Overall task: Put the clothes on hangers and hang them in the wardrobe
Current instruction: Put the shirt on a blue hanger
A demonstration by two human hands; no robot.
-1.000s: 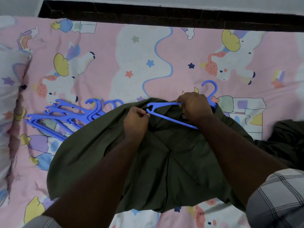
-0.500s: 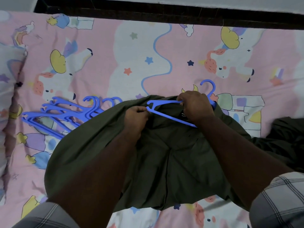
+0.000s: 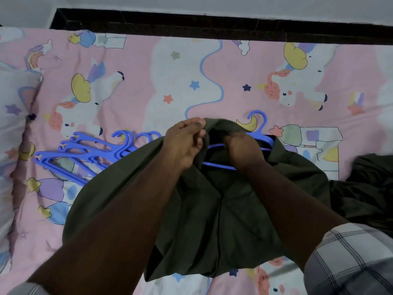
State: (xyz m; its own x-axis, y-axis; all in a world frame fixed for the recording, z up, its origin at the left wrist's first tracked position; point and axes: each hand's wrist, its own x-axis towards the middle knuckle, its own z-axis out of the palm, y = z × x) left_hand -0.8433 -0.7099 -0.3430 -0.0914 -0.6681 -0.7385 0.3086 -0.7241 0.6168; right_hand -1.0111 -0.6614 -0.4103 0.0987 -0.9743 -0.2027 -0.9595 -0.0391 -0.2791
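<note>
1. A pillow [image 3: 12, 116] in a pale print lay at the far left of the bed, well left of both hands.
2. A pile of spare blue hangers [image 3: 85, 152] rested on the pink unicorn bedsheet [image 3: 148, 77], just left of the left hand, with their hooks pointing toward it; the edge of the green shirt covered their right ends.
3. The left hand [image 3: 185, 141] was raised at the shirt's collar, its fingers [image 3: 198, 124] pinched together on a fold of the fabric.
4. The dark green shirt [image 3: 202, 209] lay spread on the bed beneath both forearms, its collar end bunched up between the two hands and its hem toward the person.
5. A blue hanger [image 3: 217, 163] sat partly inside the shirt's neck, between the hands; its lower bar showed under the right hand, and its hook [image 3: 258, 118] stuck out onto the sheet beyond the collar, just past the right fingers.
6. The right hand [image 3: 244, 150] was curled over the hanger at the collar; cloth and the back of the hand hid the fingertips, so I could not tell whether it held the hanger, the cloth or both.
7. Another dark garment [image 3: 365, 188] lay crumpled to the right of the right forearm, touching the shirt's edge.
8. A checked sleeve [image 3: 350, 258] covered the right upper arm at the lower right corner.
9. A dark bed frame [image 3: 212, 26] ran along the far side, well beyond both hands.
</note>
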